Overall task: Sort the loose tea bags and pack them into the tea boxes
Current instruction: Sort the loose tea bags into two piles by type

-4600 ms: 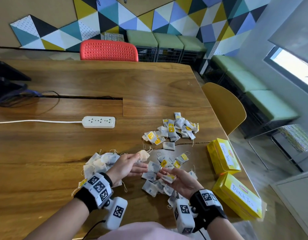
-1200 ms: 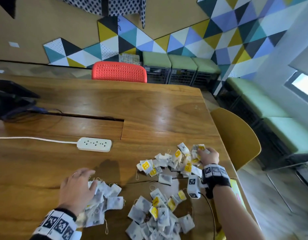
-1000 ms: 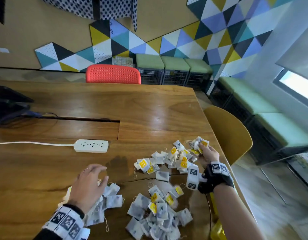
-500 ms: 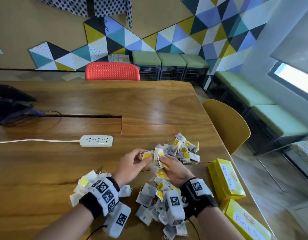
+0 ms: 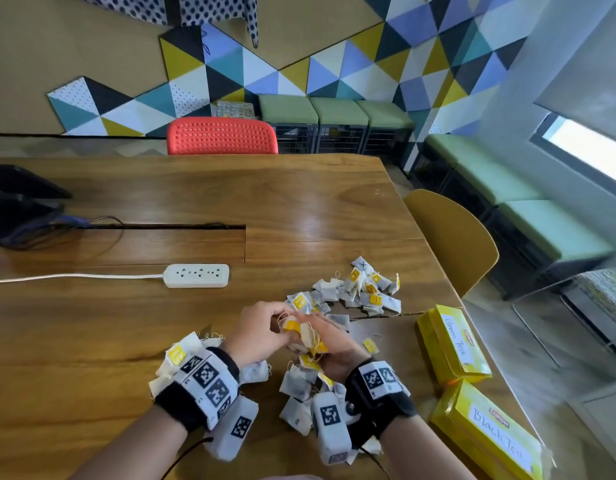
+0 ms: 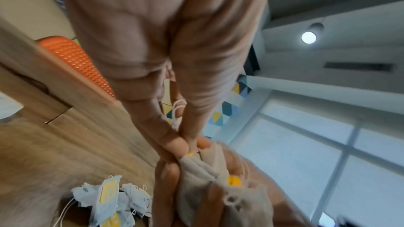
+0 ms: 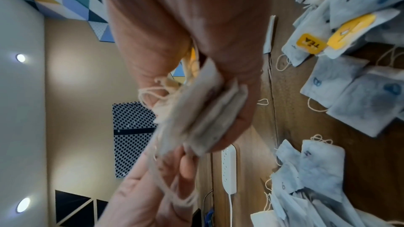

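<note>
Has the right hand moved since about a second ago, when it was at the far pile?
Yes. The right hand has come back toward the person, away from the far pile of tea bags, and now meets the left hand.

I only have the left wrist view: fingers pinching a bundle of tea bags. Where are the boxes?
Observer: Head view shows two yellow boxes at the table's right edge: Green Tea box farther, Black Tea box nearer.
Operator: Open?
Observer: Both look closed.
Operator: And the right hand?
Observer: The right hand grips that stack of tea bags from below; the left hand pinches its top.
</note>
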